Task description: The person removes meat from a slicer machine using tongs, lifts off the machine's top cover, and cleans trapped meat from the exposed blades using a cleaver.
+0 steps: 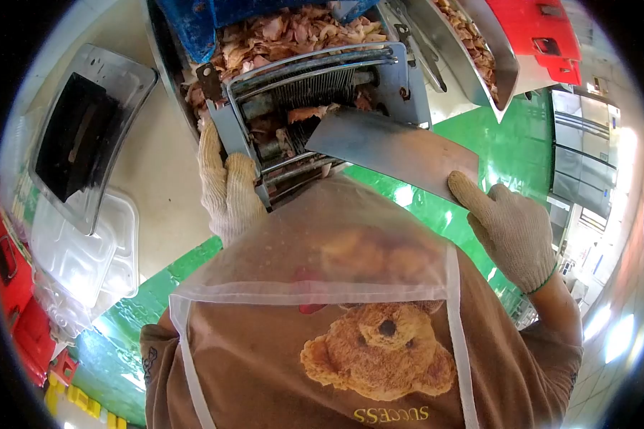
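Note:
My right hand (511,232), in a pale knit glove, is closed on the near end of a wide cleaver (401,150). The blade's far corner reaches into the slicing unit (315,107), among its thin parallel blades and rollers. A piece of meat (311,113) lies at the blade's tip. My left hand (229,182), gloved too, rests against the left side of the unit's grey metal frame, its fingers partly hidden behind the edge. Sliced meat (286,36) is heaped in a metal tray behind the unit.
On the left stand a metal part with a dark opening (93,136) and clear plastic trays (86,243). A second steel tray (508,71) with meat pieces and red crates (544,36) are at the upper right. Below is green floor (508,143).

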The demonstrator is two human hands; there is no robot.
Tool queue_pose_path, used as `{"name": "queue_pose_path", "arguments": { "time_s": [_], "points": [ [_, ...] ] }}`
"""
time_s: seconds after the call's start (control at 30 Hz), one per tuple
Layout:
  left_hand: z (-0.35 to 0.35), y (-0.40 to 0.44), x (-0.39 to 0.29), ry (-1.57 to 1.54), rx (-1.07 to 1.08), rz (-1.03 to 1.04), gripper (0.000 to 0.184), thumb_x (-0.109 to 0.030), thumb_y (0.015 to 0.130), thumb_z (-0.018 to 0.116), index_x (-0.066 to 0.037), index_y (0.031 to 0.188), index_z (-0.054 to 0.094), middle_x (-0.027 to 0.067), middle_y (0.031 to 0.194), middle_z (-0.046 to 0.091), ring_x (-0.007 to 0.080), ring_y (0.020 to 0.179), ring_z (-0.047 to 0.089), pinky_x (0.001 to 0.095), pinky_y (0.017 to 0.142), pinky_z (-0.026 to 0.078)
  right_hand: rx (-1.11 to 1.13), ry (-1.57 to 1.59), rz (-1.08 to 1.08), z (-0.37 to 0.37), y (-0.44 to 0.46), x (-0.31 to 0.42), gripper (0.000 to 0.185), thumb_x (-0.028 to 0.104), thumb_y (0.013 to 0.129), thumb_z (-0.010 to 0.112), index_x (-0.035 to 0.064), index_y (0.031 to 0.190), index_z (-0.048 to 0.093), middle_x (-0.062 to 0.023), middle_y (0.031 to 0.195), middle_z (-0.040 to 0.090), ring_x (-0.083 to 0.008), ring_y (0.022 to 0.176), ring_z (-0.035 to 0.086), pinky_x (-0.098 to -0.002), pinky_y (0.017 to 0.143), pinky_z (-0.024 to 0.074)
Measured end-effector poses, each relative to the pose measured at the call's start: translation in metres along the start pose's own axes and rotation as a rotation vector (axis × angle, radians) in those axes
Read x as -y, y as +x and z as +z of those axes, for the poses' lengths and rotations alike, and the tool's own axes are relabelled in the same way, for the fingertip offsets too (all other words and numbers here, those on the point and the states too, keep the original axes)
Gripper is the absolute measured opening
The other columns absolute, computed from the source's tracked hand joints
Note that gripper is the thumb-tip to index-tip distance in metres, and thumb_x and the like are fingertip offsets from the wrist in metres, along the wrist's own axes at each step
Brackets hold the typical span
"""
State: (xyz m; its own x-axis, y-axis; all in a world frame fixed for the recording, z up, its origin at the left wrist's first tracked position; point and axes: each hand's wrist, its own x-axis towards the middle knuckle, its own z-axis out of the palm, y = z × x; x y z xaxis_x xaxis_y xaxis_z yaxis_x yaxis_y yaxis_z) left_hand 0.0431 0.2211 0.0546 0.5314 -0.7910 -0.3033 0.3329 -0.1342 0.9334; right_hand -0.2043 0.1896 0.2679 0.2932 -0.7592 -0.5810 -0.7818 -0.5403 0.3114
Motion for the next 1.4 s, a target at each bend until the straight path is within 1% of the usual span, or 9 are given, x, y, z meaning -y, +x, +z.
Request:
{"name": "queue_pose_path", "arguments": {
  "time_s": [0.27, 0.6, 0.7, 0.9, 1.0, 1.1, 1.2, 1.3, 1.4],
  "points": [
    [0.006, -0.001, -0.003, -0.143, -0.027, -0.069, 0.060, 0.000, 0.088, 0.048, -0.004, 0.147, 0.043, 0.0099, 0.123, 0.058, 0.0111, 0.090, 0.052, 0.0253, 0.081, 0.047, -0.110, 0.486, 0.123, -0.005, -0.012, -0.003, 0.062, 0.006, 0.077, 0.064, 0.0183, 0.138, 0.055, -0.0143, 0.079, 0.060, -0.0320, 0.068, 0.062, -0.0383, 0.064, 0.0504],
    [0.002, 0.001, 0.004, -0.288, 0.039, -0.044, 0.058, -0.002, 0.091, 0.050, -0.004, 0.148, 0.042, 0.0081, 0.124, 0.057, 0.0083, 0.085, 0.049, 0.0232, 0.079, 0.047, -0.035, 0.069, -0.135, -0.031, 0.005, 0.008, 0.038, 0.018, 0.085, 0.064, 0.0252, 0.120, 0.050, -0.0089, 0.072, 0.059, -0.0318, 0.060, 0.062, -0.0421, 0.051, 0.0493],
    [-0.002, 0.006, 0.005, -0.211, 0.041, -0.088, 0.057, -0.003, 0.091, 0.049, -0.003, 0.148, 0.042, 0.0116, 0.134, 0.054, 0.0116, 0.097, 0.053, 0.0257, 0.087, 0.046, -0.038, 0.075, -0.173, -0.024, 0.016, 0.007, 0.037, 0.018, 0.086, 0.063, 0.0253, 0.119, 0.049, -0.0089, 0.071, 0.059, -0.0323, 0.058, 0.062, -0.0424, 0.049, 0.0490],
    [-0.005, 0.012, 0.015, -0.141, 0.022, -0.047, 0.054, -0.006, 0.092, 0.049, -0.002, 0.146, 0.045, 0.0150, 0.150, 0.044, 0.0200, 0.130, 0.045, 0.0307, 0.106, 0.037, 0.048, -0.001, -0.072, -0.005, 0.022, 0.020, 0.037, 0.018, 0.089, 0.058, 0.0281, 0.122, 0.047, -0.0098, 0.072, 0.060, -0.0332, 0.058, 0.064, -0.0430, 0.044, 0.0485],
    [-0.005, 0.009, 0.015, -0.016, -0.002, 0.027, 0.053, -0.005, 0.091, 0.049, -0.002, 0.144, 0.046, 0.0153, 0.149, 0.044, 0.0200, 0.128, 0.047, 0.0304, 0.105, 0.038, 0.036, 0.034, -0.007, 0.026, 0.010, 0.031, 0.044, 0.019, 0.089, 0.056, 0.0338, 0.129, 0.044, -0.0097, 0.073, 0.060, -0.0316, 0.059, 0.066, -0.0415, 0.044, 0.0497],
    [-0.002, 0.006, 0.014, -0.034, 0.003, -0.014, 0.052, -0.003, 0.096, 0.043, -0.001, 0.147, 0.039, 0.0128, 0.138, 0.052, 0.0195, 0.114, 0.055, 0.0312, 0.097, 0.046, 0.065, 0.094, 0.043, 0.039, 0.005, 0.036, 0.048, 0.019, 0.090, 0.055, 0.0360, 0.133, 0.043, -0.0092, 0.074, 0.060, -0.0310, 0.061, 0.066, -0.0415, 0.045, 0.0502],
    [-0.006, 0.011, 0.022, 0.061, 0.058, 0.174, 0.053, -0.003, 0.096, 0.042, -0.003, 0.148, 0.039, 0.0119, 0.137, 0.052, 0.0182, 0.113, 0.055, 0.0301, 0.096, 0.046, 0.069, 0.087, 0.037, 0.050, 0.005, 0.037, 0.048, 0.022, 0.091, 0.054, 0.0365, 0.135, 0.043, -0.0086, 0.076, 0.060, -0.0302, 0.063, 0.067, -0.0411, 0.046, 0.0505],
    [-0.003, 0.010, 0.006, -0.078, 0.072, -0.031, 0.053, -0.001, 0.094, 0.044, -0.004, 0.147, 0.042, 0.0102, 0.134, 0.055, 0.0165, 0.110, 0.056, 0.0296, 0.096, 0.046, -0.046, 0.139, 0.048, 0.072, 0.003, 0.046, 0.044, 0.026, 0.091, 0.054, 0.0355, 0.133, 0.045, -0.0094, 0.078, 0.061, -0.0300, 0.062, 0.067, -0.0415, 0.046, 0.0509],
    [-0.004, 0.017, 0.019, -0.069, 0.064, 0.125, 0.051, -0.002, 0.094, 0.045, -0.004, 0.145, 0.046, 0.0090, 0.129, 0.058, 0.0152, 0.107, 0.056, 0.0288, 0.094, 0.046, -0.044, 0.244, 0.121, 0.102, 0.015, 0.057, 0.048, 0.030, 0.091, 0.053, 0.0378, 0.137, 0.043, -0.0101, 0.079, 0.061, -0.0300, 0.063, 0.067, -0.0420, 0.047, 0.0516]
  ]
}}
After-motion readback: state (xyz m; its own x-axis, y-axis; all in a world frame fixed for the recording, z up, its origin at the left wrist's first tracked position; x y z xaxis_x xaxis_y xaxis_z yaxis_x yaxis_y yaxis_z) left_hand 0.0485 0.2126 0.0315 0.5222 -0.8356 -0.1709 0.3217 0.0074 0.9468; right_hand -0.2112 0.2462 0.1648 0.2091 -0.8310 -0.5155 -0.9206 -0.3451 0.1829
